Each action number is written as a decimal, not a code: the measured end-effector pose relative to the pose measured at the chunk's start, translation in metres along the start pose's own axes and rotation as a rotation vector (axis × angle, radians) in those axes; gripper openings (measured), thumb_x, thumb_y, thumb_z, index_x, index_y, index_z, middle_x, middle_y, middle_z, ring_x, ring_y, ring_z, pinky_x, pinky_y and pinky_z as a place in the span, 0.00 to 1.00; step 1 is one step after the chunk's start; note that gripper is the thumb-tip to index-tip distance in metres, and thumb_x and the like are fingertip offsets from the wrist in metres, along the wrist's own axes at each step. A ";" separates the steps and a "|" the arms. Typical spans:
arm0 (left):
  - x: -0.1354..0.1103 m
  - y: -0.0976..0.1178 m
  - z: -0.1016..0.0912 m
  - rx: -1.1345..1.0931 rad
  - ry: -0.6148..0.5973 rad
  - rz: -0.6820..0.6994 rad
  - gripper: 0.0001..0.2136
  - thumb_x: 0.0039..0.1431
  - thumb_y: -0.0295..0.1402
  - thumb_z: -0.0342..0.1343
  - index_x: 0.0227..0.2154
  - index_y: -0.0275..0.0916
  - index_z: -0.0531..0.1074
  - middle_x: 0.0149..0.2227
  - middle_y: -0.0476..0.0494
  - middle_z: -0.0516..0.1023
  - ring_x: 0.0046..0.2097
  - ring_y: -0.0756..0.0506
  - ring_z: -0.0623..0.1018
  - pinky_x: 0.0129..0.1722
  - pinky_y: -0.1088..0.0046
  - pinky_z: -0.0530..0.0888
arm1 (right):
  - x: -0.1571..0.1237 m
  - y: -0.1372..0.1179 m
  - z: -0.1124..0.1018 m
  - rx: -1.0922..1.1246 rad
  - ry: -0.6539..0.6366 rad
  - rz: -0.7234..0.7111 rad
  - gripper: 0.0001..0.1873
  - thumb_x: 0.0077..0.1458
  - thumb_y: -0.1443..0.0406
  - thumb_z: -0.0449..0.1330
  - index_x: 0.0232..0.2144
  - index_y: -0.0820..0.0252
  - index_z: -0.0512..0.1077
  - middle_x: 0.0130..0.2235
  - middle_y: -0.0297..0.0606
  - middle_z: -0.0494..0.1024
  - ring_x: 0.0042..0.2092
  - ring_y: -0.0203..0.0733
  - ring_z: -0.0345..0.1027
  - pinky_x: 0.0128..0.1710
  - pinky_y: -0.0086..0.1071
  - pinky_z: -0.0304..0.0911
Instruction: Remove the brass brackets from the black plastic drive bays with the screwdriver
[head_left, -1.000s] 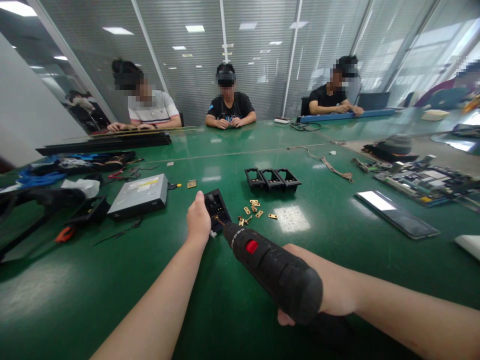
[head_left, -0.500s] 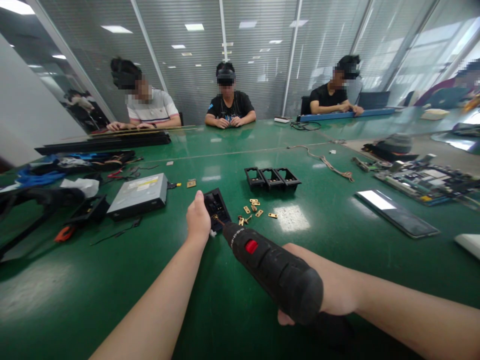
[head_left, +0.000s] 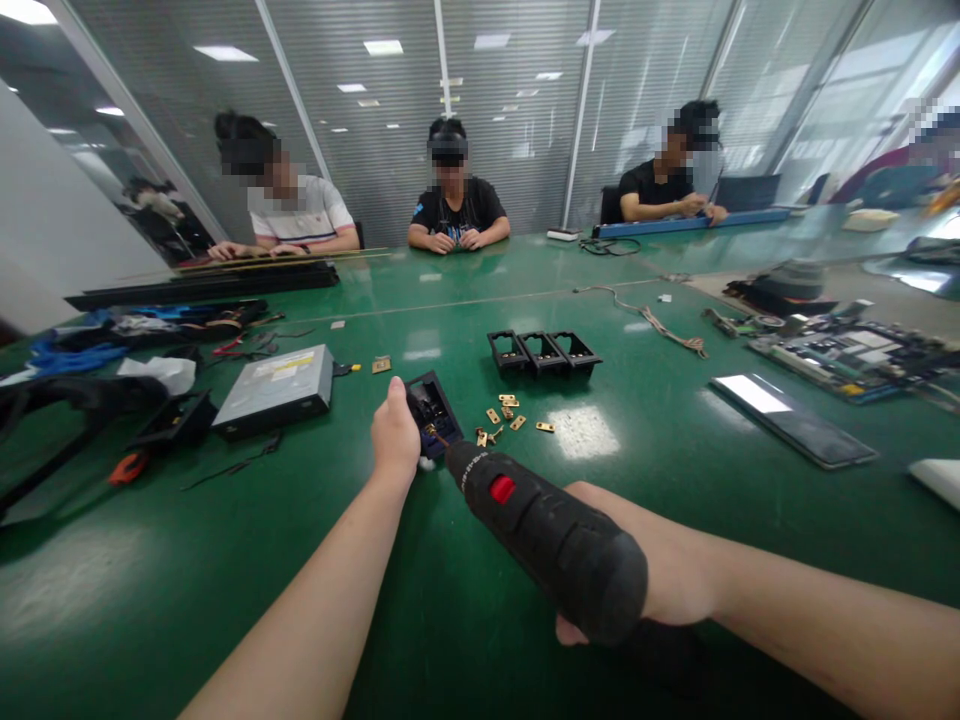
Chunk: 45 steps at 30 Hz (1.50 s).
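Observation:
My left hand [head_left: 395,432] is closed around the left side of a black plastic housing [head_left: 441,402], tilted toward me above the table. In my right hand [head_left: 626,530] is a black cordless drill [head_left: 555,535] with a red switch on top; its body covers most of those fingers. The drill's thin bit reaches into the lower part of the housing, where a bit of brass shows. Whether the tip sits on a screw is too small to tell. Just right of the housing lie several small brass plates [head_left: 517,423] and a few screws.
Three joined black frames [head_left: 544,354] stand beyond the brass plates. Left are a silver disc drive [head_left: 277,390] and a black part with an orange piece [head_left: 129,468]. A phone [head_left: 793,420] and a circuit board [head_left: 862,355] lie right. Several people sit across the green table [head_left: 450,620].
Both hands, the housing and the drill hold nearly the same position. A bluish tint now shows inside the housing near the bit. The view has shifted slightly.

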<state>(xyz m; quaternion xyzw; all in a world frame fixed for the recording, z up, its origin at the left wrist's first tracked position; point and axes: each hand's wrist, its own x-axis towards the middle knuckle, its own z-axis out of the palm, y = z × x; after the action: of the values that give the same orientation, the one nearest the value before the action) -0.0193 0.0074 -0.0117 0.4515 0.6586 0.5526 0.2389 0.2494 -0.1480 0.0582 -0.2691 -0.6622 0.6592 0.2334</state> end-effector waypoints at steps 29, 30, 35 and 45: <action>-0.004 0.006 -0.001 -0.002 -0.013 -0.012 0.38 0.62 0.73 0.39 0.27 0.41 0.74 0.31 0.38 0.80 0.36 0.37 0.77 0.39 0.63 0.69 | 0.000 -0.007 0.000 -0.011 0.011 0.034 0.20 0.38 0.64 0.82 0.21 0.61 0.74 0.24 0.28 0.77 0.28 0.36 0.70 0.29 0.28 0.65; -0.004 0.006 -0.001 -0.007 -0.016 -0.011 0.38 0.62 0.73 0.39 0.28 0.41 0.74 0.31 0.38 0.80 0.36 0.37 0.77 0.39 0.63 0.69 | 0.000 -0.007 0.000 -0.014 0.012 0.032 0.19 0.38 0.65 0.82 0.21 0.61 0.74 0.24 0.28 0.76 0.28 0.36 0.69 0.29 0.28 0.65; -0.003 0.004 0.000 -0.008 -0.021 -0.017 0.38 0.62 0.73 0.39 0.27 0.41 0.73 0.31 0.38 0.80 0.35 0.38 0.76 0.38 0.64 0.68 | 0.001 -0.005 -0.001 -0.015 0.014 0.012 0.20 0.36 0.67 0.82 0.21 0.61 0.72 0.24 0.25 0.73 0.26 0.32 0.64 0.28 0.27 0.62; -0.001 0.000 0.000 0.004 -0.035 -0.004 0.38 0.63 0.71 0.38 0.26 0.41 0.74 0.30 0.38 0.80 0.36 0.38 0.77 0.37 0.64 0.69 | -0.001 -0.003 0.001 0.040 0.009 0.036 0.20 0.37 0.67 0.83 0.23 0.62 0.73 0.25 0.27 0.75 0.29 0.35 0.69 0.28 0.27 0.63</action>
<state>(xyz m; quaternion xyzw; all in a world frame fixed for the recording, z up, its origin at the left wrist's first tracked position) -0.0194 0.0065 -0.0120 0.4602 0.6563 0.5428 0.2506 0.2491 -0.1492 0.0617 -0.2792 -0.6428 0.6752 0.2301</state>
